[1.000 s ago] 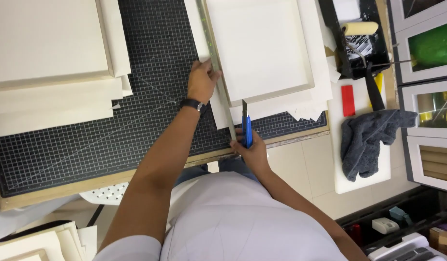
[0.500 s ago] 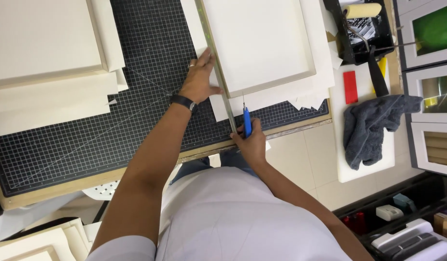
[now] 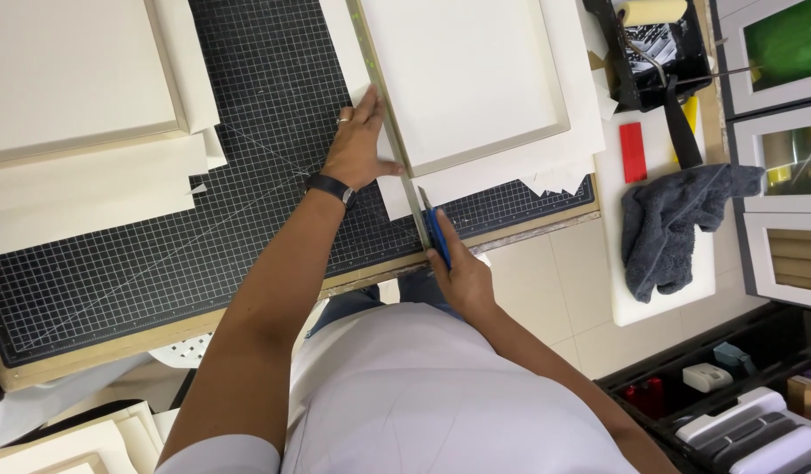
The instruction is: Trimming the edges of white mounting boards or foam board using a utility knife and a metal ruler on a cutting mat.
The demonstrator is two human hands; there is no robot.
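Note:
My left hand presses flat on a long metal ruler that lies along the left edge of a cream framed board on cream paper. A dark watch sits on that wrist. My right hand grips a blue utility knife, its blade against the ruler's near end, close to the front edge of the black gridded cutting mat.
Stacked cream boards and sheets cover the mat's left part. To the right, a white board carries a grey cloth, a red block and a black paint tray with roller. Framed pieces stand at far right.
My right hand has drawn the knife toward me along the ruler, near the mat's front edge. My left hand stays pressing the ruler.

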